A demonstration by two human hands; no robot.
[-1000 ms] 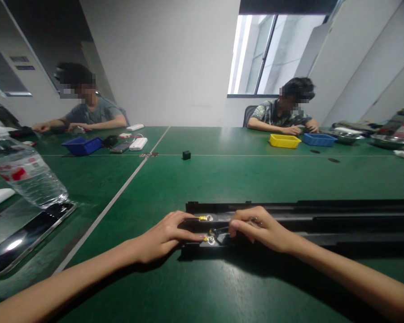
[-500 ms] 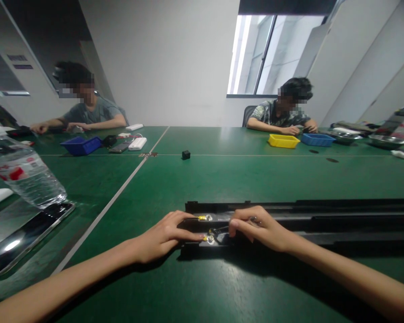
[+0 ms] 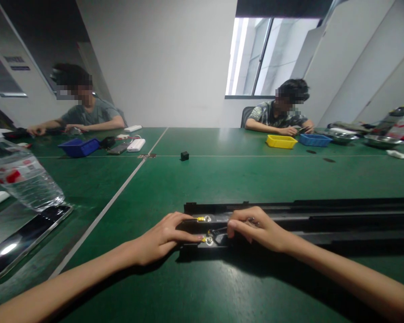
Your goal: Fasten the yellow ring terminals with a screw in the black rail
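Two long black metal channels [image 3: 323,205] lie side by side across the green table in front of me. At their left end, two yellow-sleeved ring terminals [image 3: 201,219] sit under shiny fasteners. My left hand [image 3: 164,235] rests there with thumb and forefinger apart, the thumb touching the nearer terminal [image 3: 204,240] and the forefinger reaching to the farther one. My right hand [image 3: 259,226] is closed around a small dark wrench [image 3: 218,232]. Its head is beside the nearer fastener [image 3: 209,241]; whether it touches cannot be made out. The wrench's other end partly shows behind the fingers.
A dark phone [image 3: 27,242] and a large water bottle [image 3: 30,175] are at the left. Farther back are a small black cube [image 3: 184,155], a blue bin [image 3: 79,147], a yellow bin [image 3: 281,141] and a light-blue bin [image 3: 315,140]. Two people sit across the table.
The view has shifted slightly. Both hands stay in nearly the same places, and the wrench head appears a little farther from the nearer fastener.
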